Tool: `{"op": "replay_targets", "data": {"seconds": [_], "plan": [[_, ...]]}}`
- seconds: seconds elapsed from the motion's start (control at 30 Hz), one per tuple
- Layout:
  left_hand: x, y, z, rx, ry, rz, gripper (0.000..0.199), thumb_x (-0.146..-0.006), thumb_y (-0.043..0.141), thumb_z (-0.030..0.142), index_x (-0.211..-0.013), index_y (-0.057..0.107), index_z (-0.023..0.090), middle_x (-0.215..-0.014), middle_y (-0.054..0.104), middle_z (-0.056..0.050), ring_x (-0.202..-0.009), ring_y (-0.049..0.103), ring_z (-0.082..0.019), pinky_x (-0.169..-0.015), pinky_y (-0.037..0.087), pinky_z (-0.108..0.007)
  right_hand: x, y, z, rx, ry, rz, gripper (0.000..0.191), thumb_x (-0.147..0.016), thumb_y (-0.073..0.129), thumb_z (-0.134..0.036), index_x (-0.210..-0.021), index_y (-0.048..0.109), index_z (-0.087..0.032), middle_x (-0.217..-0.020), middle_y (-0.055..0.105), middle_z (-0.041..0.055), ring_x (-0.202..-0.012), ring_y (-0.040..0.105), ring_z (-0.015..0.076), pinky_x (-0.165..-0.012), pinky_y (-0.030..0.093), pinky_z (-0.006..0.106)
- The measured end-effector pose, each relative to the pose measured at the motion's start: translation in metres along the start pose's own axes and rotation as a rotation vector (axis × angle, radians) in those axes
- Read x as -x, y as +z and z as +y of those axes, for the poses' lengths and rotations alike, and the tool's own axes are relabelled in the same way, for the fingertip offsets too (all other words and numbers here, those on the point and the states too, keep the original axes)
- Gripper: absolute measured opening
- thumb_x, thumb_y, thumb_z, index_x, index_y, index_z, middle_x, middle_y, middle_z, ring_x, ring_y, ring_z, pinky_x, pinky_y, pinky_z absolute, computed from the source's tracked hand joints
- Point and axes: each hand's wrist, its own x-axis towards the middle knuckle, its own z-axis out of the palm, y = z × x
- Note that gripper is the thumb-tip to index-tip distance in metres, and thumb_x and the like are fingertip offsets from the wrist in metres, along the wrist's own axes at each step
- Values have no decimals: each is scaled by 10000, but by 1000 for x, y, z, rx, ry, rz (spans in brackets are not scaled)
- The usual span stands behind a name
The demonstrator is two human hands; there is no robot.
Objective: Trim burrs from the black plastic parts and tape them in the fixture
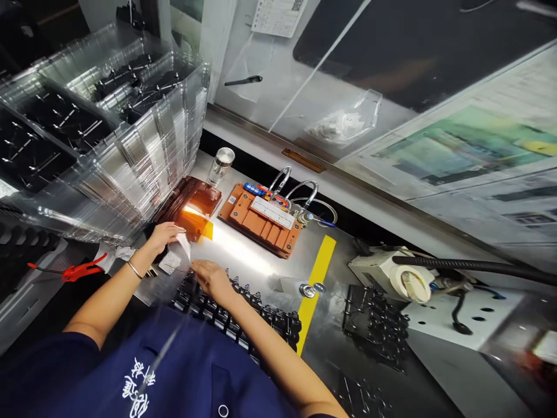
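Note:
My left hand (164,237), with a bracelet on the wrist, pinches the top of a thin white sheet (184,248), which hangs folded from its fingers. My right hand (213,280) is close by on the right, its fingers drawn together at the sheet's lower edge. Whatever those fingertips grip is too small to make out. A small white packet (169,262) lies under the sheet. Below my right hand, a row of black molded parts (261,313) runs along the bench edge, partly covered by my forearm. An amber translucent box (198,203) sits just beyond my left hand.
An orange-brown fixture (265,223) with hoses stands mid-bench. Behind the amber box is a lidded glass jar (221,165). Stacked clear trays (143,168) rise at left, near red-handled pliers (82,270). Right of the yellow tape (319,278) are more black parts (374,325) and a machine (391,270).

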Motion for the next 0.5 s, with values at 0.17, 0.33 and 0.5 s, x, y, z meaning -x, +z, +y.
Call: {"op": "replay_targets", "data": {"seconds": [0.17,0.33,0.5], "plan": [[32,47,-2,-179,210,-180,247,-780,612,288,-969,625,128,-875,722,-103,-798,685,-195,-786,535,-353,1,-22,-7,-193,169,355,327,-895,529,-419,-1089,693,-213,-1085,709,91,-1017,652,208,-916,530,378],[71,73,11,-421,449,-287,169,-770,574,184,-871,709,175,-874,725,-56,-815,635,-183,-840,469,-314,0,-50,-13,-201,234,510,230,-854,592,-342,-971,726,-197,-907,725,83,-819,670,183,-769,562,319],[83,78,22,-588,558,-354,166,-798,545,168,-794,711,176,-721,698,-20,-672,607,-147,-695,455,-255,11,-83,-23,-260,232,228,224,-854,535,-235,-920,746,-195,-857,748,61,-759,681,176,-715,538,283]]}}
